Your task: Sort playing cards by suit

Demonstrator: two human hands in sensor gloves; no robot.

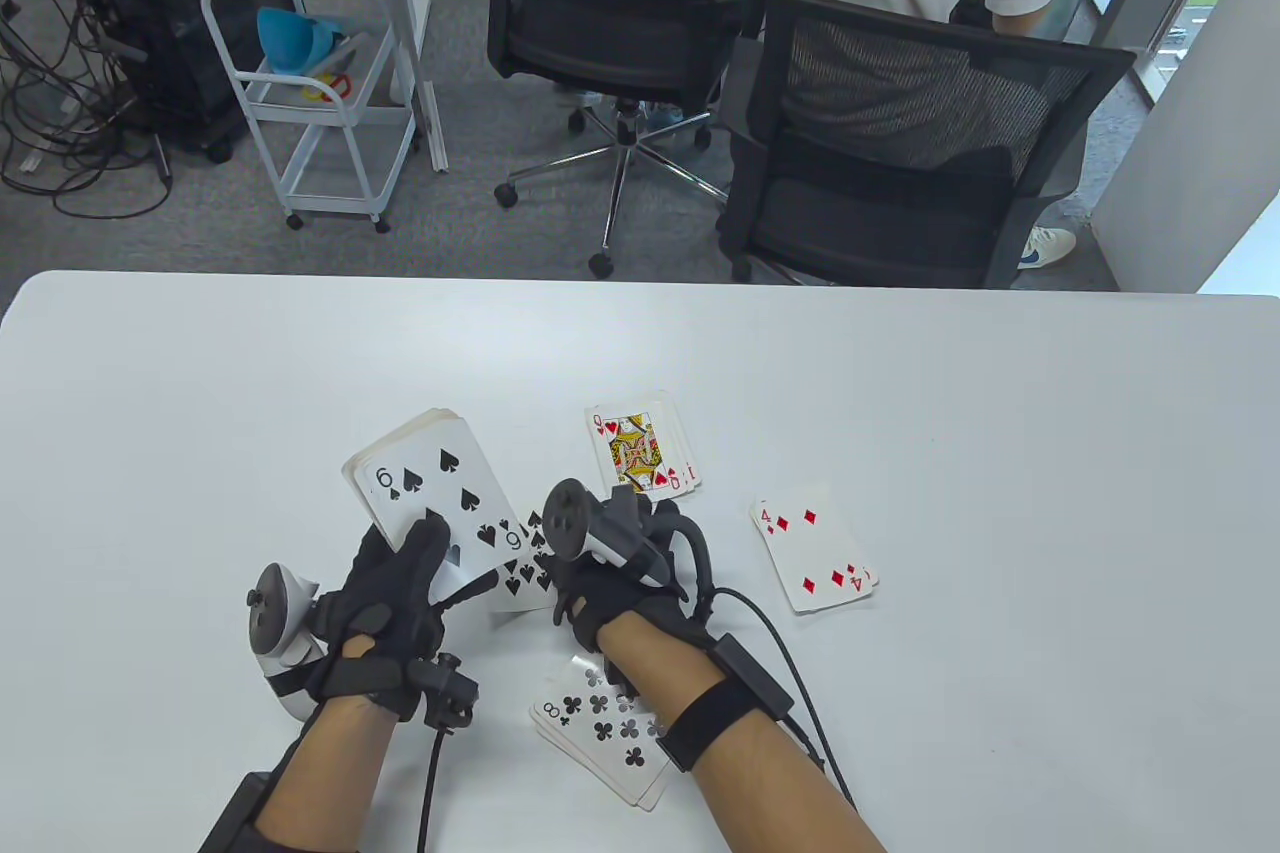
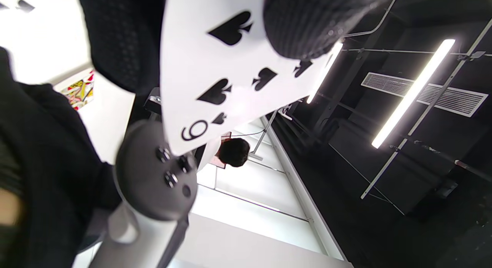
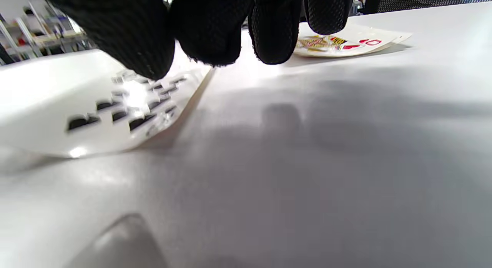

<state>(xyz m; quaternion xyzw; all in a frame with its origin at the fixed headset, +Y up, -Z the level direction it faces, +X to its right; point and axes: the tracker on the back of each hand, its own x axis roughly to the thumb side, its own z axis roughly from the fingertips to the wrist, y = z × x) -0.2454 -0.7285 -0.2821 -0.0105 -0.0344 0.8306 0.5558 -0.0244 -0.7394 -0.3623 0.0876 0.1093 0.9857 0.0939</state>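
8 of clubs pile sits nearest. Left hand grips deck, 9 spades up; right hand fingers curled over spade pile, prob. placing a card.

Hearts pile lies behind the clubs pile, diamonds pile to their right.

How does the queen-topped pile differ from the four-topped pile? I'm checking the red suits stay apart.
The queen of hearts pile lies farther from the person, near the right hand; the four of diamonds pile lies apart, to its right. The former's top is a face card, the latter's a number card. Both lie face up, red, on the table.
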